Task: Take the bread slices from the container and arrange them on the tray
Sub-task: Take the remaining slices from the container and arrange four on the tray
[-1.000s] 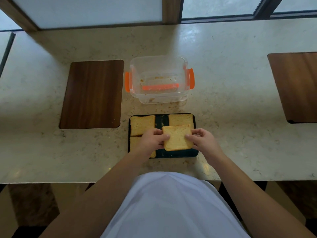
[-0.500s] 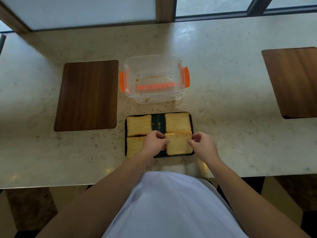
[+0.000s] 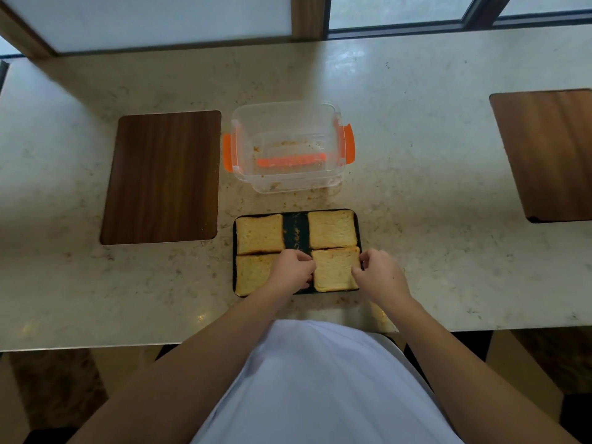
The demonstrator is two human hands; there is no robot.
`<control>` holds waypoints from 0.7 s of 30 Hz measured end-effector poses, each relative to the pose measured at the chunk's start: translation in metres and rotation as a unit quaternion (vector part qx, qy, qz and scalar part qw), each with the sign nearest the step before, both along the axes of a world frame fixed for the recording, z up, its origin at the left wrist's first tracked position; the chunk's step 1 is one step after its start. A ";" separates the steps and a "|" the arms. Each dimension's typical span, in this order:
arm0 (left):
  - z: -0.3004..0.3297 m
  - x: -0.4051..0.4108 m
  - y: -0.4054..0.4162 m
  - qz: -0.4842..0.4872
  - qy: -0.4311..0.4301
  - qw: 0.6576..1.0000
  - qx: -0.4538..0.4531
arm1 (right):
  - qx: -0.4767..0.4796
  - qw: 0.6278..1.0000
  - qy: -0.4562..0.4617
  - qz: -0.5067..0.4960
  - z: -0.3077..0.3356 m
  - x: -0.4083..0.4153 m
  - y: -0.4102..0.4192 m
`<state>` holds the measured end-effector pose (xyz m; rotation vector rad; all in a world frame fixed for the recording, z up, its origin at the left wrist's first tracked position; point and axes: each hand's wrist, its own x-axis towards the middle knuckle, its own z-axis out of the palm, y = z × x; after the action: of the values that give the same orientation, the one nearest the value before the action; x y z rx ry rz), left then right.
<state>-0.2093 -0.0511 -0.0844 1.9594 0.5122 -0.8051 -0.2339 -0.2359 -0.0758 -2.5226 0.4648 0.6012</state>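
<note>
A black tray (image 3: 295, 230) lies on the counter in front of me with four toasted bread slices on it. Two slices sit at the far left (image 3: 259, 233) and far right (image 3: 332, 229), and one at the near left (image 3: 253, 272) is partly hidden by my left wrist. The near-right slice (image 3: 334, 269) lies flat on the tray. My left hand (image 3: 291, 270) grips its left edge and my right hand (image 3: 379, 277) pinches its right edge. Behind the tray stands the clear container (image 3: 288, 184) with orange clips, holding only crumbs.
A dark wooden board (image 3: 163, 177) lies left of the container, and another wooden board (image 3: 547, 155) sits at the far right. Crumbs are scattered between container and tray. The counter's front edge (image 3: 128, 341) runs just below the tray, and window frames line the back.
The slice held in both hands has come down from a tilted position over the tray and now lies flat in the near-right spot. Both hands stay at its edges.
</note>
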 end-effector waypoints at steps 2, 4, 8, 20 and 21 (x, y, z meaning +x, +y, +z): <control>0.002 -0.001 0.002 -0.068 -0.046 0.996 0.039 | -0.020 0.999 0.020 0.032 0.003 0.002 0.003; 0.005 -0.003 0.003 -0.113 -0.091 0.987 0.064 | -0.044 0.997 0.013 0.056 0.007 0.005 0.006; 0.014 -0.011 0.005 -0.262 -0.277 0.910 0.162 | -0.083 0.986 -0.049 0.134 0.012 0.006 0.014; 0.010 -0.016 0.001 -0.472 -0.347 0.775 0.236 | -0.158 0.959 -0.051 0.232 0.010 -0.003 0.012; 0.010 -0.016 0.001 -0.475 -0.346 0.773 0.237 | -0.154 0.960 -0.048 0.229 0.011 -0.002 0.012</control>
<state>-0.2256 -0.0498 -0.0748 2.7984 -0.8951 -0.4411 -0.2363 -0.2236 -0.0649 -2.9677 -0.0800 0.6029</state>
